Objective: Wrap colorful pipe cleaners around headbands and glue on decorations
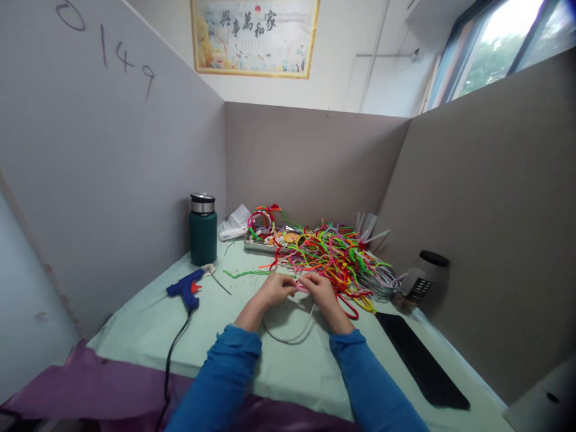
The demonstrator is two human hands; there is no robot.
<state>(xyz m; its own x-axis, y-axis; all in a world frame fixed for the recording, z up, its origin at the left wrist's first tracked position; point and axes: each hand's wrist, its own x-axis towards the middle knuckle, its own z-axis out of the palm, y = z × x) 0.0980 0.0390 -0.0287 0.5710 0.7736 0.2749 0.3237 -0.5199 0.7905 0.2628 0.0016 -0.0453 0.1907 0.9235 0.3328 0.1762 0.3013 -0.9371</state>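
Head camera: I have the left hand (278, 288) and the right hand (320, 291) meeting over the pale green tablecloth (297, 384), with a small pink strand (302, 288) between them, just in front of the heap of coloured strands (337, 255). On both sides the fingers look pinched together on that pink strand, though the tips partly cover it and I can't tell how firm the hold is. A grey wire (290, 343) sags in an open curve below the hands; whether it joins the pink strand is hidden from me.

My main worry is that wire: if a wrist or sleeve catches the curve, it could tug the work out of the fingertips. Such a tiny piece could also slip if one pinch loosens, and against that tangle I might lose it. The heap lies right beyond the knuckles, so a loose end could snag. Off to the left, the glue gun (186, 290) lies with its cord (169, 360) over the table edge; a left forearm swinging wide might drag it, and I can't tell whether it's hot
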